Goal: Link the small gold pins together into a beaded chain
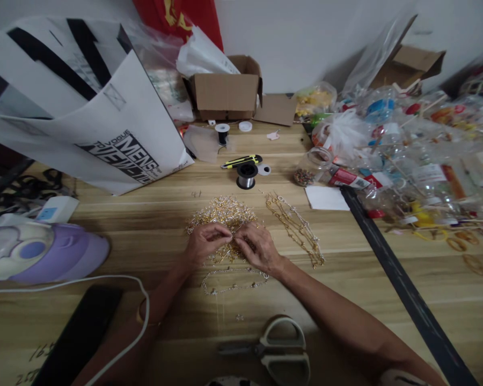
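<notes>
Over a heap of gold and silver jewellery pieces (225,210), my left hand (208,239) and my right hand (260,245) meet almost fingertip to fingertip. Both are closed in a pinch; whatever sits between the fingers is too small to name. Just below them, a beaded chain (229,289) lies in a loop on the wooden table. To the right of my right hand, several gold and silver chains (295,228) are stretched out side by side. Scissors (282,348) with pale handles lie nearest to me, a few tiny bits (239,317) just above them.
Beyond the heap are a wire spool (247,177), a yellow-black utility knife (241,161) and a jar of beads (312,167). A white bag (145,145) stands at left, above a purple device (76,249) with a white cable (139,281). Plastic bottles (422,177) crowd the right.
</notes>
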Motion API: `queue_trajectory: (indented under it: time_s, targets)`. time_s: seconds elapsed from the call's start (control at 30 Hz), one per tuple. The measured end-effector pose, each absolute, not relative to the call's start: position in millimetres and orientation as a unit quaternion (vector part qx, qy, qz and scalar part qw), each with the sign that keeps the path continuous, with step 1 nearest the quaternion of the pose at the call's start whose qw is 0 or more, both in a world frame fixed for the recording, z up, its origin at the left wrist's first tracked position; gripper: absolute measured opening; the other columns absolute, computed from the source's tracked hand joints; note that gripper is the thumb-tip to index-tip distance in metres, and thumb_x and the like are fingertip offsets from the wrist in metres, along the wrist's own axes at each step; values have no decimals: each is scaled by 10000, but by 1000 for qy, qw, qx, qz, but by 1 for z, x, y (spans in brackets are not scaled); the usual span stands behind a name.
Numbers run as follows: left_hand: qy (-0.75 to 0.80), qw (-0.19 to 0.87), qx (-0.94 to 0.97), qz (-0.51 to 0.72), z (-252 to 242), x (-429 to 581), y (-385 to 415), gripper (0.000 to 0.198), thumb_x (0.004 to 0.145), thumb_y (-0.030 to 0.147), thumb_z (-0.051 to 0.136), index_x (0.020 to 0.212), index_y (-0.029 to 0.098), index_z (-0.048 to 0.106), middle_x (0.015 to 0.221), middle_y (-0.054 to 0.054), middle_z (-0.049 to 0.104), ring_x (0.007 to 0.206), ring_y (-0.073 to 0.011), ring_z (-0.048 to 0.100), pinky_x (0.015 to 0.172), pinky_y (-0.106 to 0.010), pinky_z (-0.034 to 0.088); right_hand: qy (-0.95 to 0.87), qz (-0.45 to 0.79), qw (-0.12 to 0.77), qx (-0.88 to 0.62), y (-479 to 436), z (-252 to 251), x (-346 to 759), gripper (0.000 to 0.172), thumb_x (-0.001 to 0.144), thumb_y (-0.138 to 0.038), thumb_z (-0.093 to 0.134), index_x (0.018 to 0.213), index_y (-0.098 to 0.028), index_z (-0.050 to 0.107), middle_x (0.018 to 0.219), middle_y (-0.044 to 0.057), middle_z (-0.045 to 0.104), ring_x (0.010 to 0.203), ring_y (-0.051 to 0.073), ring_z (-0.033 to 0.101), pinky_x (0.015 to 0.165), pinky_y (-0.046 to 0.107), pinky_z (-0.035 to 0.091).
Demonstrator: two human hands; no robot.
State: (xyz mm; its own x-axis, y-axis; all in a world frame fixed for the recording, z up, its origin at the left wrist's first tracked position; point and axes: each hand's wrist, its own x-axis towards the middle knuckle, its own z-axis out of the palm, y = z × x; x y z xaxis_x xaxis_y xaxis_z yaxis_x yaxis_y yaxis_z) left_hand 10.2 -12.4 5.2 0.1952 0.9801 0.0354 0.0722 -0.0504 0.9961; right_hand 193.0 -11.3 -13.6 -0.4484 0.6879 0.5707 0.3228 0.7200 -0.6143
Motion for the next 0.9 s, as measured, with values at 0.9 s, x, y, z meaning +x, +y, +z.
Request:
queue_trajectory:
  time_s: [0.9]
  targets:
    - [449,527,564,450,4,11,-12,73,630,151,746,680,135,695,700,-33,697,680,-132,643,677,-224,509,-822,217,434,-299,-12,-14,193,61,886,-160,483,865,-190,532,790,49,599,745,172,525,715,319,417]
